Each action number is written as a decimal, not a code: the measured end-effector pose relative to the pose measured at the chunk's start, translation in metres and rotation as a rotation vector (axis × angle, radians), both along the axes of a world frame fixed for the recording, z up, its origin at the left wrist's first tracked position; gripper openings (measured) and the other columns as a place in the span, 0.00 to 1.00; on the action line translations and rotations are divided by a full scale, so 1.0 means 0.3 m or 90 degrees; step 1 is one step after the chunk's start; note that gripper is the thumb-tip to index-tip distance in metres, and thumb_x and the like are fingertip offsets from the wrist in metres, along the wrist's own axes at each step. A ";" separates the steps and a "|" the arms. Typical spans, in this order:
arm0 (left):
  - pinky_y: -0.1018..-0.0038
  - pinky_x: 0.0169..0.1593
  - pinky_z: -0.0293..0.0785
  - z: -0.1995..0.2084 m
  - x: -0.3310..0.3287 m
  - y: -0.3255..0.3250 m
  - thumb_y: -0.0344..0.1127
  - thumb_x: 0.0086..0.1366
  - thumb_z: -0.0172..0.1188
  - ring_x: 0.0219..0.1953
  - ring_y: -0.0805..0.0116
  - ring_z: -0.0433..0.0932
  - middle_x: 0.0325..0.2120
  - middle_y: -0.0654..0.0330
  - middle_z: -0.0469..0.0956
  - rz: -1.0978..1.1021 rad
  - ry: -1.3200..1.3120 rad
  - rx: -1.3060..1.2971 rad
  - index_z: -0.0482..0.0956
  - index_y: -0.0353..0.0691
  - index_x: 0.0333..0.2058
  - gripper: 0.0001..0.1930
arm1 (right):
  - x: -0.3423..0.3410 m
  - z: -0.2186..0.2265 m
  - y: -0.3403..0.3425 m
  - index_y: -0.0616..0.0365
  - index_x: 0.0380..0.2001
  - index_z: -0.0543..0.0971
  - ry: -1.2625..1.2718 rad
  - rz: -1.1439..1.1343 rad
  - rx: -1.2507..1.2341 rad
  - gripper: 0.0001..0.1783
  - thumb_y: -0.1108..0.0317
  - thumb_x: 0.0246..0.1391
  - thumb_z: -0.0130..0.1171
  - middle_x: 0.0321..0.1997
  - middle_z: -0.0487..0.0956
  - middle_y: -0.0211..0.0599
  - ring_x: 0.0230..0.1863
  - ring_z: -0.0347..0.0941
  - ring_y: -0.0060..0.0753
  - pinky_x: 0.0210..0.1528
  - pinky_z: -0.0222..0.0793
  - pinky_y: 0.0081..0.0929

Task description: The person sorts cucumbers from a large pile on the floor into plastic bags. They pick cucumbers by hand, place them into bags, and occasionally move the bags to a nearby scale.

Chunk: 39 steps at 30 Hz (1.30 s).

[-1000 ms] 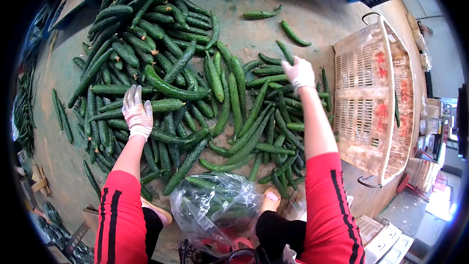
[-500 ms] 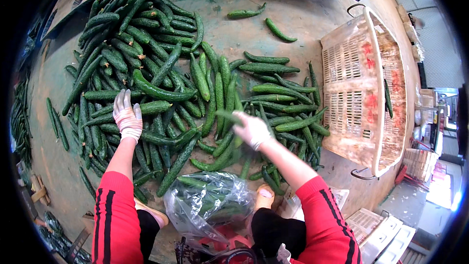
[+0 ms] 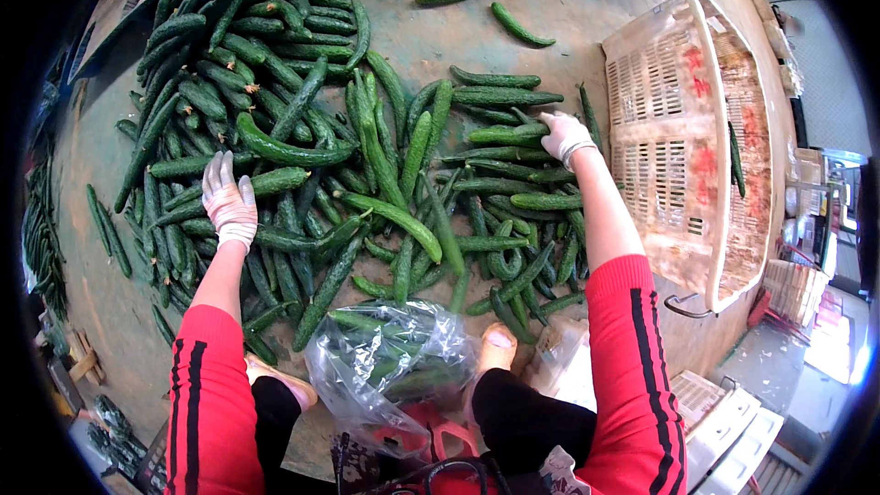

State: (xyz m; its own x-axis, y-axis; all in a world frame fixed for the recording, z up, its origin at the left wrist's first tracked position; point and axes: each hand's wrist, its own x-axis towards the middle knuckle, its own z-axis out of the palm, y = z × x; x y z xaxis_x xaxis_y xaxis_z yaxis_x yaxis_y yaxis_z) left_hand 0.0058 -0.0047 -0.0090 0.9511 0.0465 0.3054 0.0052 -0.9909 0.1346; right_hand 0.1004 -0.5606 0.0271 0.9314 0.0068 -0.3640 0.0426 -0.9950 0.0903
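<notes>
A large heap of dark green cucumbers (image 3: 293,151) spreads over the floor at the left and centre. My left hand (image 3: 228,204), in a thin whitish glove, lies on the heap with its fingers extended over cucumbers. On the right, my gloved right hand (image 3: 566,137) has its fingers closed at the right end of a cucumber (image 3: 510,135) in a smaller group. Its fingertips are partly hidden. A clear plastic bag (image 3: 403,353) holding cucumbers stands between my feet.
A dirty white slatted crate (image 3: 655,142) lies on its side at the right, a cucumber at its opening. Two loose cucumbers, one of them curved (image 3: 521,26), lie at the far side. White crates (image 3: 729,431) stand at the lower right. A red stool (image 3: 449,440) is beneath me.
My right hand has moved away and to the right, from the middle cucumbers to the right-hand group. Several middle cucumbers now lie differently. My left hand has stayed nearly in place.
</notes>
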 end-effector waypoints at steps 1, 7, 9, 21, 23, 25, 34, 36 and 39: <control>0.59 0.63 0.54 0.002 -0.005 0.009 0.35 0.59 0.53 0.61 0.52 0.59 0.58 0.53 0.62 0.001 -0.001 0.004 0.63 0.43 0.58 0.27 | 0.008 0.002 0.002 0.49 0.54 0.71 0.155 -0.095 -0.018 0.26 0.59 0.49 0.54 0.54 0.74 0.43 0.54 0.71 0.43 0.57 0.65 0.36; 0.59 0.62 0.56 0.005 -0.005 0.022 0.36 0.59 0.53 0.60 0.52 0.60 0.57 0.53 0.63 0.001 -0.007 0.019 0.62 0.43 0.58 0.27 | -0.190 -0.026 0.134 0.54 0.35 0.77 -0.115 0.004 -0.173 0.13 0.62 0.45 0.58 0.34 0.79 0.40 0.37 0.77 0.42 0.39 0.74 0.36; 0.59 0.61 0.57 0.006 -0.015 0.029 0.36 0.59 0.53 0.60 0.52 0.60 0.57 0.54 0.62 0.002 -0.009 0.019 0.62 0.43 0.58 0.26 | -0.268 0.034 0.204 0.55 0.32 0.76 -0.009 -0.010 0.016 0.11 0.68 0.41 0.56 0.34 0.80 0.43 0.40 0.78 0.44 0.40 0.73 0.38; 0.60 0.62 0.57 -0.010 -0.002 0.030 0.39 0.58 0.54 0.59 0.53 0.60 0.57 0.55 0.64 -0.003 -0.028 0.026 0.64 0.44 0.57 0.26 | -0.548 0.125 0.245 0.59 0.32 0.75 0.209 -0.171 0.568 0.11 0.68 0.44 0.57 0.27 0.78 0.41 0.29 0.75 0.34 0.37 0.71 0.29; 0.61 0.63 0.56 -0.005 -0.013 0.036 0.38 0.60 0.52 0.60 0.53 0.60 0.57 0.55 0.63 0.007 -0.018 0.028 0.62 0.44 0.58 0.26 | -0.490 0.149 0.224 0.60 0.34 0.76 0.160 -0.312 0.673 0.13 0.65 0.45 0.62 0.25 0.76 0.33 0.28 0.70 0.21 0.37 0.69 0.24; 0.61 0.63 0.56 -0.014 -0.013 0.037 0.39 0.61 0.52 0.60 0.54 0.60 0.57 0.56 0.63 0.001 -0.026 0.023 0.63 0.46 0.58 0.25 | -0.459 0.170 0.244 0.60 0.35 0.76 0.091 -0.218 0.578 0.15 0.65 0.45 0.63 0.27 0.77 0.31 0.29 0.71 0.21 0.38 0.69 0.23; 0.59 0.62 0.56 -0.015 -0.016 0.046 0.41 0.60 0.53 0.61 0.55 0.59 0.58 0.58 0.62 0.015 -0.014 0.034 0.62 0.48 0.58 0.26 | -0.532 -0.048 0.581 0.66 0.65 0.44 0.252 -0.141 0.254 0.54 0.57 0.42 0.63 0.37 0.79 0.53 0.36 0.77 0.51 0.43 0.72 0.39; 0.58 0.62 0.56 -0.015 -0.008 0.042 0.41 0.60 0.53 0.61 0.55 0.58 0.58 0.59 0.62 0.019 -0.006 0.031 0.62 0.48 0.58 0.27 | -0.541 -0.062 0.570 0.63 0.66 0.46 0.215 -0.131 0.292 0.53 0.58 0.42 0.62 0.37 0.79 0.53 0.36 0.77 0.51 0.43 0.72 0.39; 0.58 0.62 0.56 -0.022 -0.006 0.030 0.41 0.60 0.53 0.61 0.55 0.58 0.58 0.58 0.62 0.011 -0.004 0.023 0.62 0.48 0.58 0.27 | -0.556 -0.035 0.513 0.58 0.64 0.54 0.124 -0.069 0.389 0.45 0.65 0.40 0.59 0.38 0.79 0.52 0.37 0.76 0.52 0.43 0.72 0.41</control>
